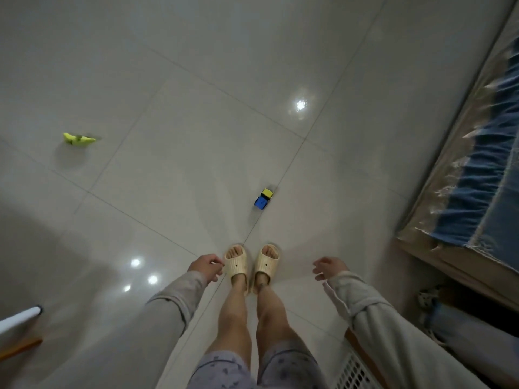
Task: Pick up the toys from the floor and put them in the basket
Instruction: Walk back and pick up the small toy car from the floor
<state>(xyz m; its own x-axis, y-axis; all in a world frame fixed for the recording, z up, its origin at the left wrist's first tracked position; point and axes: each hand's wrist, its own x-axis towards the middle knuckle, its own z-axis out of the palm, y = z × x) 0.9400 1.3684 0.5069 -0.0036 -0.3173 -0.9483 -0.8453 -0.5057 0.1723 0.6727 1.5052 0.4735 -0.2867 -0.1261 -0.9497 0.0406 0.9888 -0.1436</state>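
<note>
- A bed (477, 175) with a blue cover under clear plastic ran along the right edge, well apart from both toys.
- A white slatted basket (354, 372) showed only partly at the bottom, beside the right sleeve.
- A white pole (19, 318) and an orange stick (19, 349) poked in at the lower left.
- The blue-and-yellow toy truck (263, 199) sat on the floor (196, 122) just ahead of the cream slippers (251, 262), nothing between them.
- The yellow-green toy (78, 139) lay far off to the left, blurred.
- The left hand (206, 266) hung loosely curled and held nothing; the right hand (330, 268) hung with fingers spread, also bare.
- Glossy pale tiles reflected ceiling lamps in a dim room.
</note>
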